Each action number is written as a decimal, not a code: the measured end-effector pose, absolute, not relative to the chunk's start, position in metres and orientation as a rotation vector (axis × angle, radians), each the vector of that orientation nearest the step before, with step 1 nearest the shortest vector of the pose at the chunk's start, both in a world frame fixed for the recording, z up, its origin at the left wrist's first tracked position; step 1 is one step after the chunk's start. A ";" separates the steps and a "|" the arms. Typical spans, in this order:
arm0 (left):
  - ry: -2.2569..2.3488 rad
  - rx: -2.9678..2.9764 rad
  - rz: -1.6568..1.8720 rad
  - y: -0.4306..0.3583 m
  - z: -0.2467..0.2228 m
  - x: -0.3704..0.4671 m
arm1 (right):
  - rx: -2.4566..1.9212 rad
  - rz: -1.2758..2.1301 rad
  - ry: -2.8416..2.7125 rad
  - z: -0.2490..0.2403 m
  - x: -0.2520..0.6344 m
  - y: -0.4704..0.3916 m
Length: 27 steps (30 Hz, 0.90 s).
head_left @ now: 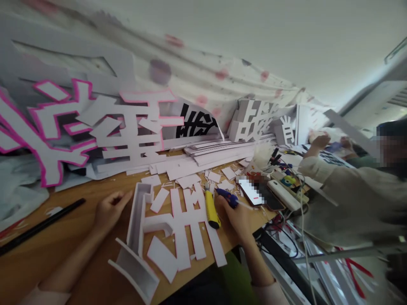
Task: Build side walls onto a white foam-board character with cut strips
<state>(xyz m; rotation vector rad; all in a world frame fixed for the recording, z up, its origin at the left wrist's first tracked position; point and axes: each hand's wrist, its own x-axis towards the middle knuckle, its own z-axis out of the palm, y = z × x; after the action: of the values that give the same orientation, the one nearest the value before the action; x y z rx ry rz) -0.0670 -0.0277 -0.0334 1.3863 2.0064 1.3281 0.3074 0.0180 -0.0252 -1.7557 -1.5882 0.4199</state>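
My left hand [110, 210] is curled, thumb and finger together, its fingertips beside a white foam-board wall [136, 218] standing on the table. Whether something thin is between those fingers is hidden. My right hand [238, 217] is closed around a blue hot glue gun [227, 198], with a pale glue stick poking out to the right. Between my hands lies a flat white character cutout [184, 226] with red edges; some strokes carry raised walls. A yellow utility knife [212, 210] rests on its right part. A curved white channel piece [136, 267] extends toward me.
White scraps [189, 181] and stacked strips [222, 148] lie behind the cutout. Large pink-edged characters [133, 127] lean at the back left. A phone [251, 190], a power strip [284, 195] and cables are right. A black bar [44, 224] lies left. Another person sits at right.
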 end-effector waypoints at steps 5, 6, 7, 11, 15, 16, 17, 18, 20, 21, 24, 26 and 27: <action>1.934 1.386 1.433 -0.028 -0.031 -0.068 | -1.767 0.440 -1.629 -0.030 0.320 0.008; 1.921 1.398 1.430 -0.028 -0.028 -0.069 | -1.776 0.413 -1.636 -0.030 0.326 0.001; 1.908 1.418 1.416 -0.029 -0.025 -0.070 | -1.793 0.357 -1.644 -0.030 0.333 -0.007; 1.827 1.581 1.285 -0.040 -0.006 -0.066 | -1.854 0.100 -1.677 -0.016 0.350 -0.053; 1.674 1.862 1.117 -0.066 0.010 -0.048 | -1.569 0.434 -1.749 0.017 0.320 -0.084; 1.665 1.910 1.080 -0.073 0.011 -0.043 | -1.450 0.495 -1.799 0.023 0.305 -0.085; 1.673 1.947 1.042 -0.080 0.010 -0.039 | -1.337 0.555 -1.872 0.027 0.288 -0.083; 1.688 1.988 1.006 -0.086 0.009 -0.035 | -1.239 0.603 -1.966 0.028 0.271 -0.079; 1.722 2.101 0.962 -0.093 0.005 -0.028 | -1.154 0.615 -2.198 0.026 0.241 -0.067; 1.739 2.167 0.953 -0.094 0.003 -0.025 | -1.154 0.575 -2.307 0.023 0.229 -0.061; 1.771 2.319 0.910 -0.088 0.001 -0.020 | -1.177 0.409 -2.585 0.014 0.210 -0.047; 1.753 2.349 0.828 -0.079 0.003 -0.019 | -1.148 0.354 -2.710 0.012 0.207 -0.042; 1.745 2.343 0.811 -0.075 0.003 -0.019 | -1.126 0.343 -2.755 0.012 0.206 -0.040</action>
<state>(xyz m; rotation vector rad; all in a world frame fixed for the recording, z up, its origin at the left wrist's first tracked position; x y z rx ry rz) -0.0186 -0.0748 0.0032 2.3427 1.7451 0.8115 0.2064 -0.0401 0.0117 -1.1264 -2.7549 0.3434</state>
